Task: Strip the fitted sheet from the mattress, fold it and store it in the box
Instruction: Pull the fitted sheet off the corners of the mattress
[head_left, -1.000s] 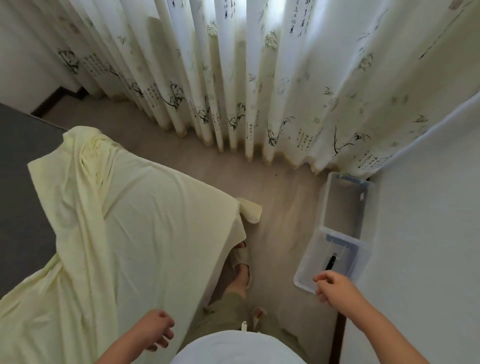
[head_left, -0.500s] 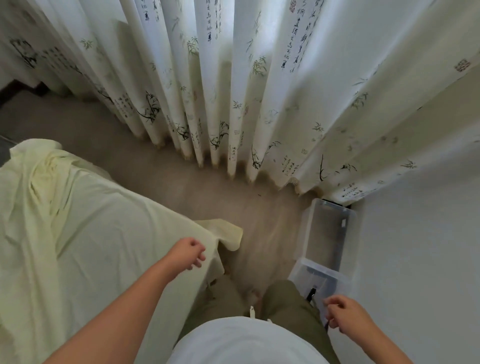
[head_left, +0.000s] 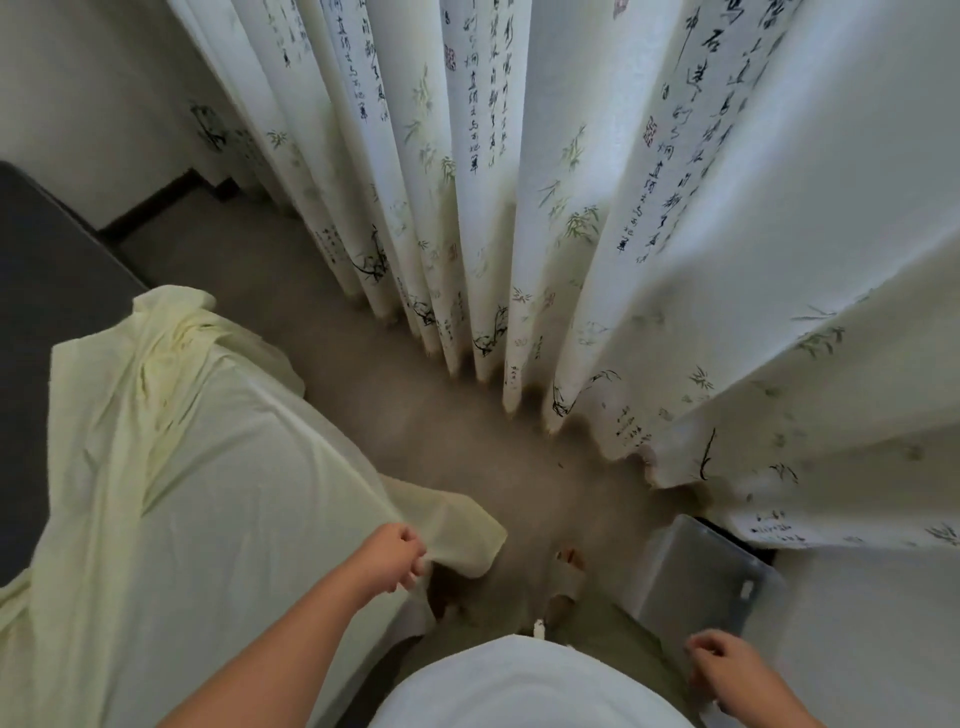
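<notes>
Mattress: a dark grey flat mattress (head_left: 47, 291) is seen bare at the far left.
Sheet: a pale yellow soft cotton fitted sheet (head_left: 208, 467) is draped loosely over the near mattress corner; one corner is bunched at the far end and another flap hangs over the near edge toward the floor.
Handling: the sheet is judged light, limp and non-slippery; no shape will be held, so it is best taken at two corners along one elasticated hem and lifted clear of the floor.
Box: a clear plastic storage box (head_left: 706, 582) is stood on the floor at the right, against the white wall.
Left hand: the left hand (head_left: 392, 558) is closed, fingers pinched on the hanging sheet flap.
Right hand: the right hand (head_left: 727, 662) is loosely curled near the box; nothing is held.
</notes>
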